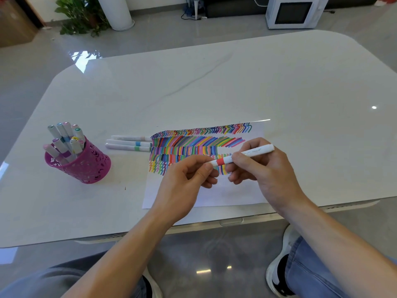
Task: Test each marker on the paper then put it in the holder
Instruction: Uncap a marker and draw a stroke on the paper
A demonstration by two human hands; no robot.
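Observation:
A white marker with a red band (242,155) is held level above the paper (225,194), between both hands. My right hand (264,166) grips its barrel. My left hand (189,179) pinches its left end, where the cap sits; whether the cap is on or coming off I cannot tell. The paper is covered with rows of coloured strokes. Three more white markers (129,143) lie side by side left of the paper. The pink mesh holder (86,166) stands at the left with several markers in it.
The white glossy table (214,82) stretches wide behind and to the right of the paper. Its front edge runs just below my wrists. A plant, a white pillar and a microwave stand on the floor beyond the table. My knees and shoes show below.

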